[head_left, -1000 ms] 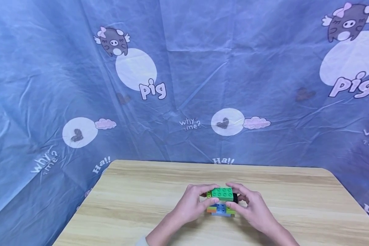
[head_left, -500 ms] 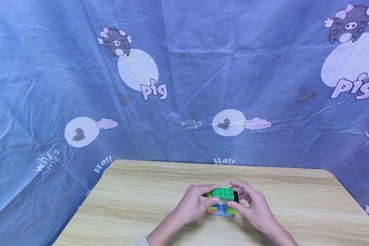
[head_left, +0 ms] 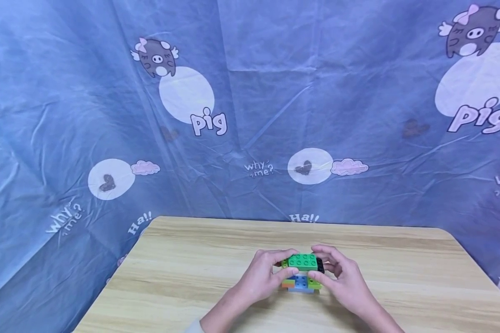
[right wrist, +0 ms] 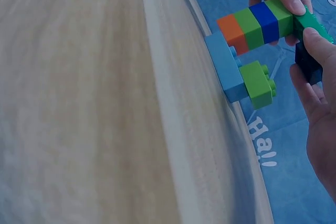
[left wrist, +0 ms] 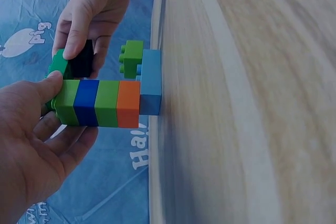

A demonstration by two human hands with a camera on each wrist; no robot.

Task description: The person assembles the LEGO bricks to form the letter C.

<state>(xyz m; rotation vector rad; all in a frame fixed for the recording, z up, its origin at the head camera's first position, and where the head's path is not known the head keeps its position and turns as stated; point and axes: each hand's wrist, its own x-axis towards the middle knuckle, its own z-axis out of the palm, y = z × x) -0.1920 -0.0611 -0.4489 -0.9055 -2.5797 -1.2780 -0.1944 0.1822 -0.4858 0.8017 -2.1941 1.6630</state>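
A green building brick (head_left: pixel 302 262) lies across the top of a small structure on the table. Under its left end, the left wrist view shows a column of lime, dark blue (left wrist: pixel 86 100), lime and orange (left wrist: pixel 128 104) bricks. That column stands on a light blue base brick (left wrist: pixel 152 82), whose other end carries a single lime brick (right wrist: pixel 256 82). A black brick (head_left: pixel 320 265) sits below the green one's right end, above a gap. My left hand (head_left: pixel 258 275) pinches the green brick by the column top. With thumb and fingers, my right hand (head_left: pixel 347 280) grips around the black brick.
The structure stands on a wood-grain table (head_left: pixel 200 254) with rounded far corners. Behind and beside it hangs a blue cloth (head_left: pixel 258 101) printed with pigs and words.
My right fingers have shifted slightly outward and back, so more of the black brick shows. My left hand and the structure stay almost in place.
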